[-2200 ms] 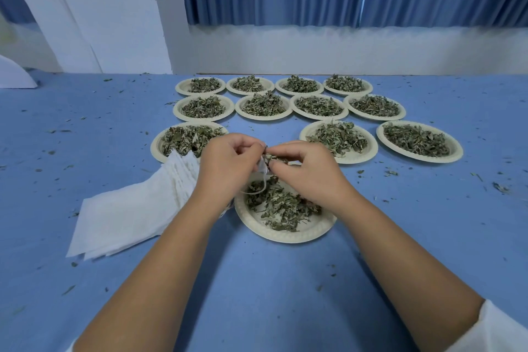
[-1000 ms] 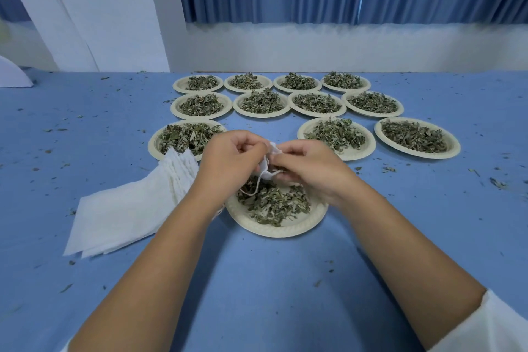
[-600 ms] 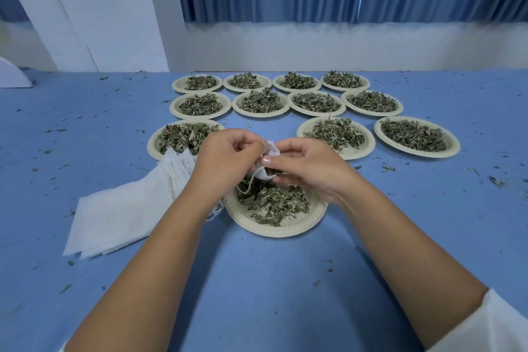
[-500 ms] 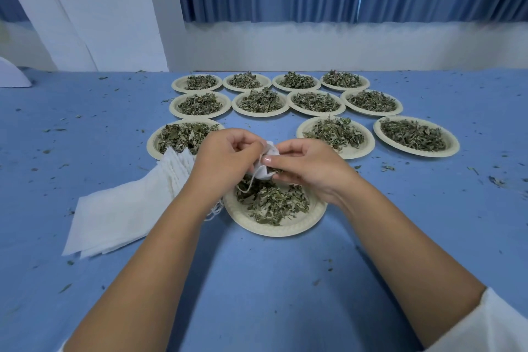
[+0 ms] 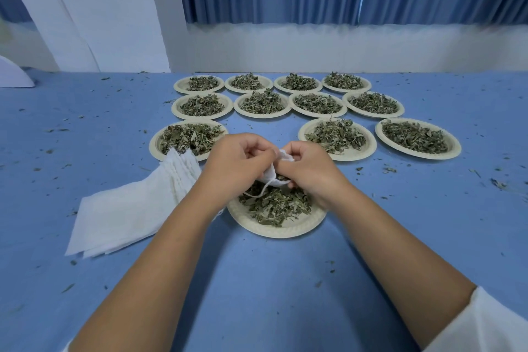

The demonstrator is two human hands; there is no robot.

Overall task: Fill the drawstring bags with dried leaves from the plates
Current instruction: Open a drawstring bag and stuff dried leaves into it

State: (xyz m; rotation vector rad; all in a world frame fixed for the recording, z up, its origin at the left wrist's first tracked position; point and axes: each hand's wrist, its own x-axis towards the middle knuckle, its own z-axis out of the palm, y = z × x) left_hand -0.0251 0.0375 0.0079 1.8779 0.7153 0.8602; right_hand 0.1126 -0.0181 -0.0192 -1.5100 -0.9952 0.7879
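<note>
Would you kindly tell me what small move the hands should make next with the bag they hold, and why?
Probably the right hand should drop to pinch leaves from the nearest plate and tuck them into the drawstring bag. Both it and the left hand pinch the bag just above that plate, which holds plenty of leaves.

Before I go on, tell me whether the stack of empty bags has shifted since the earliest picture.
No. The stack of empty bags still overlaps the near rim of the leftmost front plate, as before.
</note>
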